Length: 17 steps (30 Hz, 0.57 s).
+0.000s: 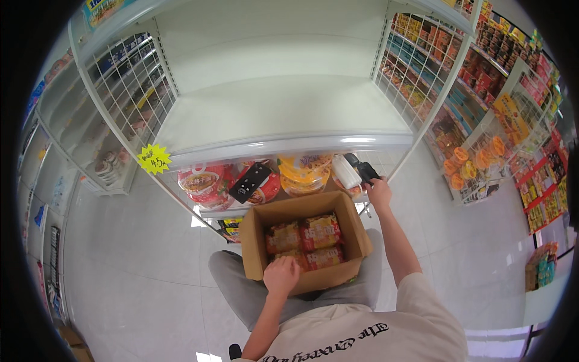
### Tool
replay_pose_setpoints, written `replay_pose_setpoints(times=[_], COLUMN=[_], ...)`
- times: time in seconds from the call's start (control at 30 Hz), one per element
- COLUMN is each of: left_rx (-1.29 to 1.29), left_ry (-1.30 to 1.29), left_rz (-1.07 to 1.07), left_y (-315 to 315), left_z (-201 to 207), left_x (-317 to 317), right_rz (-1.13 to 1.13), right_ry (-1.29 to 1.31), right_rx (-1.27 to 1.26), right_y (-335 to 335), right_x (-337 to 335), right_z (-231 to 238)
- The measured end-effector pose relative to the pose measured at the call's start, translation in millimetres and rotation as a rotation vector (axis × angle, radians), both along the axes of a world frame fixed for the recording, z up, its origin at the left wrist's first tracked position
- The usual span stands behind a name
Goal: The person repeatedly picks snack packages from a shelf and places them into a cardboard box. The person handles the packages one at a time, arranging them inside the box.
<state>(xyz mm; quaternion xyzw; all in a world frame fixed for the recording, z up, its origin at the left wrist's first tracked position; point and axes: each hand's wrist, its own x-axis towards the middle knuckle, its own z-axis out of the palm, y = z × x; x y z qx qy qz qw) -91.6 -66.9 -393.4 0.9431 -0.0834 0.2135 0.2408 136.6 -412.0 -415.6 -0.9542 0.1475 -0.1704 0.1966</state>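
Observation:
An open cardboard box (256,232) rests on my lap, with several red and yellow food packets (322,232) inside. My left hand (281,276) is closed over the box's near-left edge, beside the packets; its fingertips are partly hidden. On the low shelf in front, my right hand (378,192) grips a small black object (365,171) whose kind I cannot make out. Touching it on the left lies a white rounded device (347,171). Further left, a black phone-shaped item (250,183) lies across red round packages.
Yellow round tubs (303,174) and a red round package (205,184) fill the low shelf. Above it juts a bare white shelf (283,111) between wire-grid side panels (129,90). A yellow star-shaped price tag (154,159) hangs at left. Stocked racks (482,78) stand to the right.

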Motion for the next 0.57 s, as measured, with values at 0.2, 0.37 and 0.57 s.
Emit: replay_pose_setpoints(times=[0.2, 0.37, 0.57], left_rx=[-0.395, -0.832, -1.067], left_ry=[0.188, 0.120, -0.558], left_rz=[-0.067, -0.264, -0.481], left_y=[5, 30, 30], left_z=[11, 86, 280], left_x=[2, 27, 32], right_rz=[0.268, 0.656, 1.095], right_ry=[-0.275, -0.215, -0.634], right_rx=[0.545, 0.776, 0.757], right_y=[7, 63, 119], right_x=[-90, -143, -199], right_z=[67, 263, 369])
